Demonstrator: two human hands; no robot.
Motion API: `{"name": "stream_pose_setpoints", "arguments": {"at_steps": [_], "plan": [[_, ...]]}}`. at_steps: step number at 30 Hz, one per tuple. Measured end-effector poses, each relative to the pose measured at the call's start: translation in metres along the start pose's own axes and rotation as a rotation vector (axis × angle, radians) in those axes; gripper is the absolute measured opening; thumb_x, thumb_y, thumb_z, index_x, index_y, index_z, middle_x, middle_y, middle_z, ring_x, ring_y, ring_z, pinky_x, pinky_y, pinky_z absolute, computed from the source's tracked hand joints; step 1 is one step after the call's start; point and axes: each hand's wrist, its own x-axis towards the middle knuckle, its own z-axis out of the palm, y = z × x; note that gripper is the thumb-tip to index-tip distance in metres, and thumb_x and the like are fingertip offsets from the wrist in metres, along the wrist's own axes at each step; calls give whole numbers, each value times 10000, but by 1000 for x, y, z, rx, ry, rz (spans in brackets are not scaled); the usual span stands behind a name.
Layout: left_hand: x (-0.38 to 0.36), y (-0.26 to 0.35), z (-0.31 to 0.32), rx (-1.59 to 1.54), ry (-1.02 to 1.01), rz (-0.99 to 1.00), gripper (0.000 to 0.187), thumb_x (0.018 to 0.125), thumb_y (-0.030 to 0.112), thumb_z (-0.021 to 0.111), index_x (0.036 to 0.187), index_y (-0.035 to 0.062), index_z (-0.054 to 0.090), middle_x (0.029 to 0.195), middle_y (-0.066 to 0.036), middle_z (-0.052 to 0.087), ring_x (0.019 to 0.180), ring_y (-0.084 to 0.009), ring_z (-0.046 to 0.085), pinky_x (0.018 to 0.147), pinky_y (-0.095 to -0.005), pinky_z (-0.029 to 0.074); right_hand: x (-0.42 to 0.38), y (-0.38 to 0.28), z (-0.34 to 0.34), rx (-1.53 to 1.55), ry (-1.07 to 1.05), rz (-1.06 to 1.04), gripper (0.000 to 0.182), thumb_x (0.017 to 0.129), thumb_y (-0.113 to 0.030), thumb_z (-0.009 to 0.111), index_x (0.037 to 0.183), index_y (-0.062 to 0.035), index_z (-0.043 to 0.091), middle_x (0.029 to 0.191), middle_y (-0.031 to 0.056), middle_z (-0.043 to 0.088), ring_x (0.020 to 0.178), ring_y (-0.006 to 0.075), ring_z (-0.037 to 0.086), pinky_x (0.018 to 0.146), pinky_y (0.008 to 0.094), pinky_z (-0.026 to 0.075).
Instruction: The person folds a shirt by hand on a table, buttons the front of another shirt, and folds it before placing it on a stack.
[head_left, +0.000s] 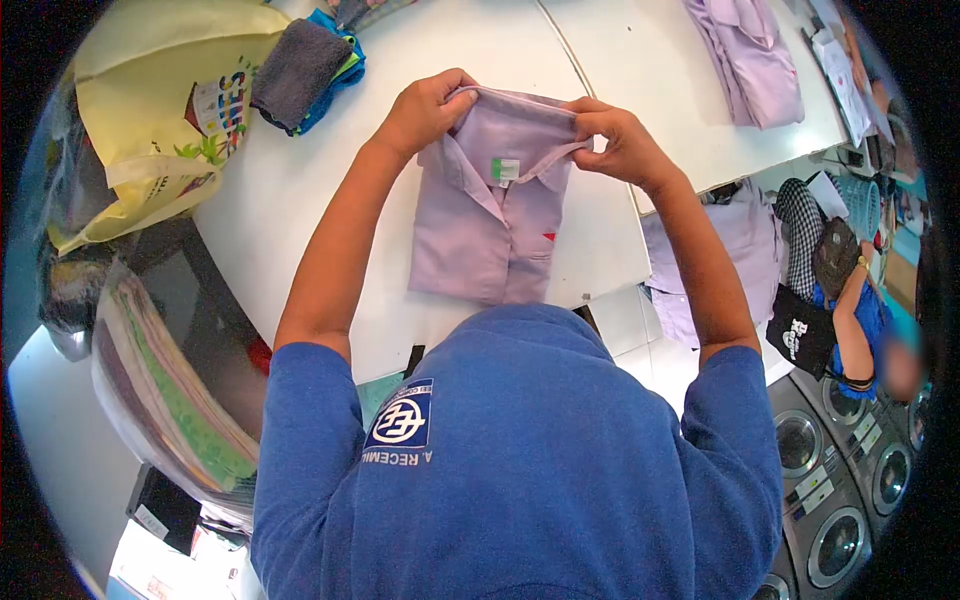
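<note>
A light purple collared shirt (460, 235) lies folded on the white table (330, 210), with a green and white label inside its neck and a small red mark on the chest. My left hand (428, 112) pinches one end of the collar between thumb and fingers. At the collar's other end, my right hand (618, 145) grips the cloth the same way. The collar is stretched between both hands, and the shirt's lower edge is near the table's front edge.
A yellow bag (150, 100) and folded dark grey cloth (303, 75) sit at the back left. Another purple shirt (750, 65) lies at the back right. Garments (720, 250) are below the right table edge. A person (855, 330) is near washing machines (835, 545) at right.
</note>
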Motion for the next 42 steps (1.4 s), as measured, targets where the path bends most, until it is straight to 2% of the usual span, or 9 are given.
{"name": "stream_pose_setpoints", "arguments": {"at_steps": [7,13,15,19,25,31,36,40,42], "plan": [[10,-10,3,160,-84,-128,225,800,253,514,893,66,598,781,-81,612,730,-159,564,692,-285,440,-1,42,30,662,79,345,228,656,-57,608,873,-82,541,764,12,544,656,93,507,577,228,420],[-20,-23,22,-256,600,2,338,778,198,579,1080,59,519,1079,-94,535,995,-198,489,820,-316,396,-1,45,28,578,65,543,516,682,-97,588,1176,-116,440,845,30,538,744,108,514,633,234,428],[-61,2,33,226,579,133,340,743,168,598,1063,72,533,1053,-113,543,1015,-254,480,876,-342,350,-5,40,26,540,87,505,524,671,-125,608,1170,-142,451,857,57,542,741,129,518,609,244,428],[-130,29,100,422,126,493,345,737,236,581,1076,199,534,1236,-71,433,1191,-307,324,934,-536,219,-9,23,26,651,102,566,566,677,-99,587,1213,-127,408,942,20,522,805,100,492,669,238,425],[-158,11,153,508,-303,561,427,764,406,521,1172,290,474,1394,2,203,1282,-304,125,969,-585,141,10,24,28,365,175,421,433,688,-87,606,1109,-124,508,954,99,560,821,205,544,720,306,450],[-147,28,116,416,-60,606,427,730,243,594,1143,216,491,1281,-49,387,1195,-291,324,946,-486,259,-8,57,49,-353,656,243,330,766,-276,586,1028,-79,548,957,133,547,862,247,541,734,310,442],[-137,-6,78,215,577,-71,492,716,123,583,1170,32,416,1126,-173,462,1022,-328,441,879,-385,358,-80,22,64,457,753,780,282,801,-244,557,985,-30,552,903,102,563,776,158,529,692,276,432],[-144,-30,98,12,500,-357,567,708,163,600,1205,17,371,1126,-216,432,1017,-320,448,877,-380,364,-126,13,121,150,682,526,260,786,-186,573,993,-31,543,829,96,573,717,152,537,671,268,436],[-157,-27,115,-2,460,-349,584,702,182,610,1207,14,370,1132,-228,418,1015,-318,449,875,-376,368,-138,-10,129,335,649,771,292,771,-183,591,1017,-39,531,831,99,578,732,170,549,674,272,442]]}}
